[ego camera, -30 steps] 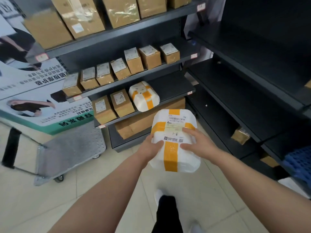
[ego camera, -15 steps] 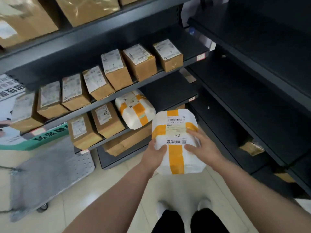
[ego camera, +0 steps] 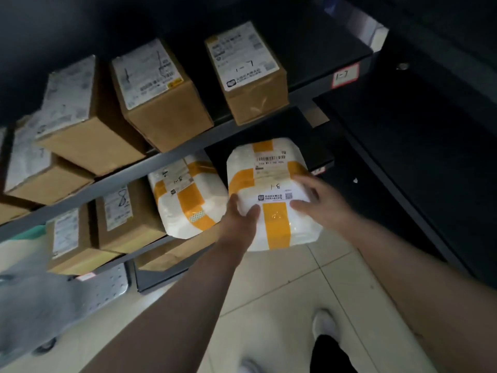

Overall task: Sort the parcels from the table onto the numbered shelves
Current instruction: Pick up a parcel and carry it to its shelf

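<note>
White parcel, grip: the left hand [ego camera: 240,220] pinches the near left corner of the white parcel [ego camera: 274,227], thumb on top and fingers hidden beneath.
Right hand: the right hand [ego camera: 320,203] lies spread across the printed label [ego camera: 271,196], fingers fairly straight and pressing. It is blurred, so I cannot tell whether any finger hooks the side.
Parcel position: it is held off the floor at the front of the lower shelf [ego camera: 282,125], its far end over the dark board. Whether it touches yet is unclear. It bears orange tape and a handwritten "1-8".
Neighbour: a second white parcel [ego camera: 188,200] lies on the same shelf just to the left, close but apart, with a similar mark. That suggests this is the right row.
Tags: the "1-7" tag [ego camera: 345,75] sits on the upper shelf's edge, where cardboard boxes [ego camera: 161,98] stand. A small tag [ego camera: 318,171] by the parcel's right side is unreadable.
Doing it well: feed the far end in first and level, into the bare board right of the neighbour, with the label facing up. Free the left fingers only once the board carries the weight, then push home with the flat right hand.
Watch for: the soft wrap may sag or snag on the shelf lip, and drifting left would nudge the neighbour.
</note>
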`<control>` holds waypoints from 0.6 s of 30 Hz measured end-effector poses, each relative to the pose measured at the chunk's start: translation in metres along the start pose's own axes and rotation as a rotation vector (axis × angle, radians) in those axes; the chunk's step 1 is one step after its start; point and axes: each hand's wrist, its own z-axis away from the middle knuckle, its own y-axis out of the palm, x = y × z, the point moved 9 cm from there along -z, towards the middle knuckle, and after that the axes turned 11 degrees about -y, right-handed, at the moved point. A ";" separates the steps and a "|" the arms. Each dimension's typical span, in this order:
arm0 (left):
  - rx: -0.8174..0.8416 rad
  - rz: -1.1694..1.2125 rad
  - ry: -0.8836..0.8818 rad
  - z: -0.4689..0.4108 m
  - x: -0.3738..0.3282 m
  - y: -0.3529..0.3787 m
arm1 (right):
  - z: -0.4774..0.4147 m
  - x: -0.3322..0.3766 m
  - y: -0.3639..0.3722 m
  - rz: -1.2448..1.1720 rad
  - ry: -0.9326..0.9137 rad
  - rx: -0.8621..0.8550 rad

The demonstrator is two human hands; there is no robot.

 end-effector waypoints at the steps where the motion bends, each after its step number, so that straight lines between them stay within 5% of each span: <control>1: -0.046 -0.022 0.021 -0.012 -0.010 -0.002 | -0.020 0.001 0.001 -0.011 -0.031 0.007; 4: -0.140 -0.169 0.134 -0.038 -0.036 -0.002 | -0.069 0.001 0.007 0.030 -0.139 0.047; 9: -0.197 -0.849 0.397 -0.058 -0.051 0.028 | -0.093 -0.016 0.031 0.481 -0.303 0.196; 18: -0.344 -1.070 0.460 -0.092 -0.070 0.028 | -0.130 0.001 0.045 0.686 -0.379 0.121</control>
